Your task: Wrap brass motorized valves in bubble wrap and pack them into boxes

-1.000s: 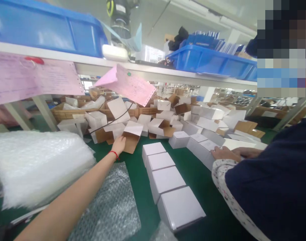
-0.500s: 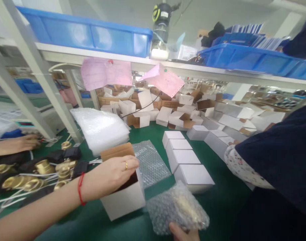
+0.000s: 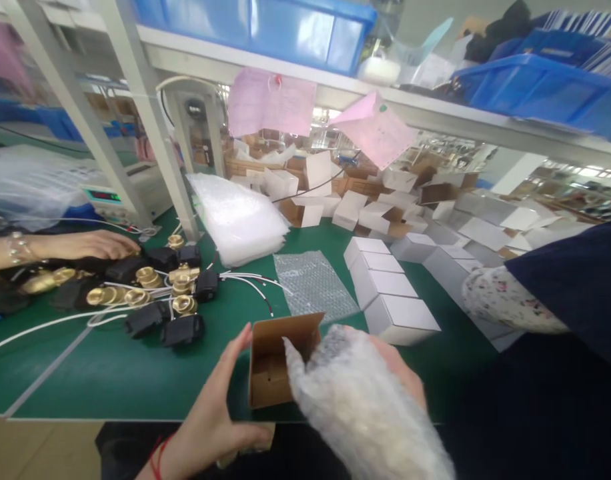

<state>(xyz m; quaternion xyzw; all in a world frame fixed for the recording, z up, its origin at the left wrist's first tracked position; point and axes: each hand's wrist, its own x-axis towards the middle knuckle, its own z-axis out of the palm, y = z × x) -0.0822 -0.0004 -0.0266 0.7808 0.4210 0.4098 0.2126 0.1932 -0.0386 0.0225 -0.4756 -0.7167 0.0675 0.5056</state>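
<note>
A small open cardboard box (image 3: 270, 373), brown inside, sits near the table's front edge with its mouth facing me and one flap raised. My left hand (image 3: 215, 400), a red string on its wrist, is at the box's left side with thumb and fingers spread; whether it touches the box I cannot tell. My right hand (image 3: 403, 373) grips a bubble-wrapped package (image 3: 360, 400), tilted, one corner of the wrap at the box's opening. The package's contents show only as a pale yellowish shape. A flat bubble-wrap sheet (image 3: 313, 283) lies behind the box.
Brass valves (image 3: 183, 283) with black housings and white wires lie at left, under another person's hand (image 3: 100, 245). Closed white boxes (image 3: 400, 317) form a row at right, near a person's dark sleeve (image 3: 575, 280). A white sheet stack (image 3: 240, 227) stands behind.
My left hand has gone from the box's top to its left side. The box has turned toward me, nearer the front edge. My right hand has lifted the package to its opening.
</note>
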